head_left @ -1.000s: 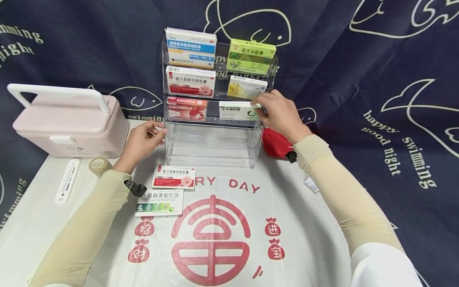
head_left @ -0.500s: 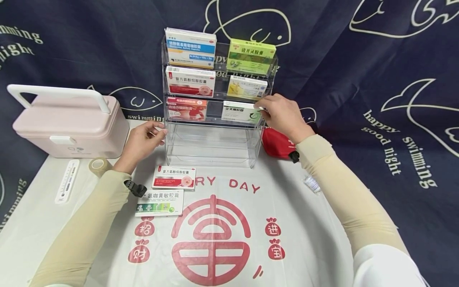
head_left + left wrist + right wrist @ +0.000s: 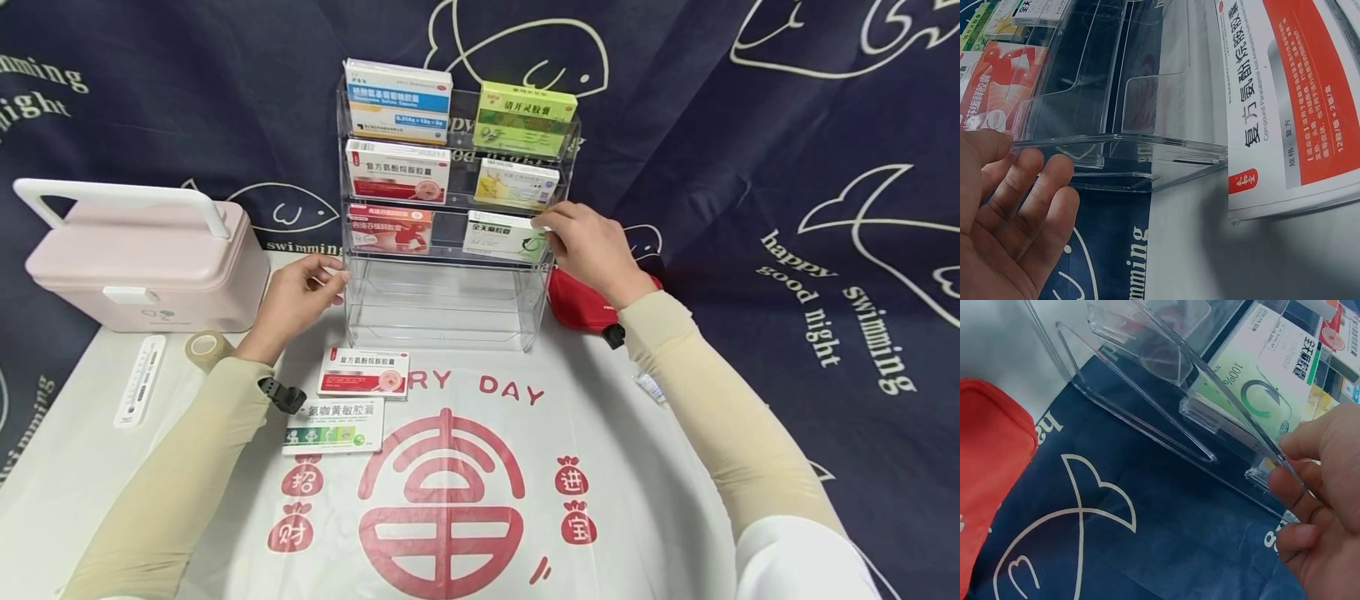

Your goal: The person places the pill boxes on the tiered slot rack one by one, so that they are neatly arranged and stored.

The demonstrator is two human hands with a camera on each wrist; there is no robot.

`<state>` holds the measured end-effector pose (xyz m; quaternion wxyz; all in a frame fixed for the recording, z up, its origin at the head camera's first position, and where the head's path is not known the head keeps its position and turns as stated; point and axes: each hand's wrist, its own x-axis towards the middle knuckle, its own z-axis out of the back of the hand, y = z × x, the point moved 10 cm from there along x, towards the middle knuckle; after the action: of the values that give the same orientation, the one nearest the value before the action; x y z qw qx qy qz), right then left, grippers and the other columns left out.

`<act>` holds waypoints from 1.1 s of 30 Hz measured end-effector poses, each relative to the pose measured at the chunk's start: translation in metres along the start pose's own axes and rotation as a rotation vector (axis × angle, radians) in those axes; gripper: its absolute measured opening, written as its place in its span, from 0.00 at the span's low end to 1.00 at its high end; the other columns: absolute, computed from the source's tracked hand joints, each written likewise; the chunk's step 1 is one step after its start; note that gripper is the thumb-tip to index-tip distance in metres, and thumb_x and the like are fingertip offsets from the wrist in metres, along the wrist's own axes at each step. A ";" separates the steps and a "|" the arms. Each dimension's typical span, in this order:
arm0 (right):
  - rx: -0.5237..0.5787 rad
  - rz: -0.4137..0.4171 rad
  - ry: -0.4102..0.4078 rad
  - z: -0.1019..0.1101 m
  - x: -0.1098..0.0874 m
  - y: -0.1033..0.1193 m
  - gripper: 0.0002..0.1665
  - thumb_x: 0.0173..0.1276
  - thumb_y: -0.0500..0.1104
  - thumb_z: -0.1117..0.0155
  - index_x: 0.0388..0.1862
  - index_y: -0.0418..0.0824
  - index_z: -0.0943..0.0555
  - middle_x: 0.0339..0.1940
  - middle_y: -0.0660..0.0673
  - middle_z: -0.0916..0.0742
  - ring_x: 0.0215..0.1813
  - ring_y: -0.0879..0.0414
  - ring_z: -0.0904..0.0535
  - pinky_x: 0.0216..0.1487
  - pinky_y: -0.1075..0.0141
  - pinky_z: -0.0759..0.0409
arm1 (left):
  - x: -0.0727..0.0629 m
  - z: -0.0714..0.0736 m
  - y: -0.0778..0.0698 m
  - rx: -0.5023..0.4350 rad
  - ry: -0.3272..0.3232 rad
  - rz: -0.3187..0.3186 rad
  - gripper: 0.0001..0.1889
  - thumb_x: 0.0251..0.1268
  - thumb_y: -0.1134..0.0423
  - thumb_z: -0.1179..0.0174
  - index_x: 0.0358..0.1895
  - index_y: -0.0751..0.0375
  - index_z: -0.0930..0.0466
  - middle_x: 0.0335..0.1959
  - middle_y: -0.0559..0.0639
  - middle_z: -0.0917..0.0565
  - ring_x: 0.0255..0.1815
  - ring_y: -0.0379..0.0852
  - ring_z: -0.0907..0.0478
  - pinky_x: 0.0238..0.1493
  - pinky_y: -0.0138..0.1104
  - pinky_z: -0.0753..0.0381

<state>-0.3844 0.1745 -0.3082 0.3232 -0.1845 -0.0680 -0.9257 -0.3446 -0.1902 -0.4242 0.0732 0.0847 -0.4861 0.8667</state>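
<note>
A clear tiered display rack (image 3: 442, 321) stands on the table with medicine boxes on its upper tiers. My left hand (image 3: 300, 292) holds the rack's left side edge; in the left wrist view its thumb lies over the edge, the fingers beyond. My right hand (image 3: 588, 246) is at the right end of the third tier. There, one fingertip touches the corner of a white and green medicine box (image 3: 498, 236), while other fingers curl outside the rack's clear side panel (image 3: 1229, 394). Beside it on that tier sits a red medicine box (image 3: 390, 229).
A red and white medicine box (image 3: 363, 372) and a white and green box (image 3: 333, 427) lie before the rack. A pink handled case (image 3: 142, 267), tape roll (image 3: 206, 348) and thermometer card (image 3: 140, 381) are at left; a red pouch (image 3: 577, 304) is at right.
The white and green box on the third tier has slid slightly right, toward the rack's side, with my right hand. The left hand has stayed at the rack's left edge.
</note>
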 end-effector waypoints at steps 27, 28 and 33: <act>0.351 0.313 0.394 -0.158 -0.099 0.251 0.27 0.78 0.55 0.42 0.72 0.53 0.24 0.50 0.52 0.21 0.38 0.64 0.29 0.32 0.71 0.26 | -0.001 0.001 0.003 -0.014 -0.011 0.010 0.14 0.73 0.56 0.37 0.50 0.63 0.17 0.34 0.58 0.13 0.28 0.52 0.14 0.25 0.26 0.24; 0.326 0.333 0.391 -0.159 -0.100 0.255 0.28 0.78 0.56 0.42 0.73 0.54 0.25 0.49 0.51 0.22 0.38 0.64 0.29 0.31 0.71 0.27 | -0.001 0.001 0.002 -0.014 -0.010 0.005 0.14 0.73 0.56 0.37 0.51 0.64 0.18 0.34 0.58 0.13 0.28 0.53 0.14 0.25 0.25 0.24; 0.277 0.382 0.402 -0.160 -0.105 0.261 0.27 0.77 0.58 0.42 0.71 0.55 0.23 0.44 0.53 0.24 0.38 0.63 0.31 0.30 0.71 0.30 | -0.001 0.000 0.002 -0.015 -0.005 -0.001 0.16 0.73 0.54 0.36 0.51 0.64 0.18 0.34 0.58 0.13 0.30 0.56 0.14 0.26 0.25 0.23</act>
<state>-0.1939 -0.0084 -0.4943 0.5202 0.0387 -0.0923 -0.8482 -0.3443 -0.1913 -0.4259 0.0731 0.0867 -0.4928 0.8627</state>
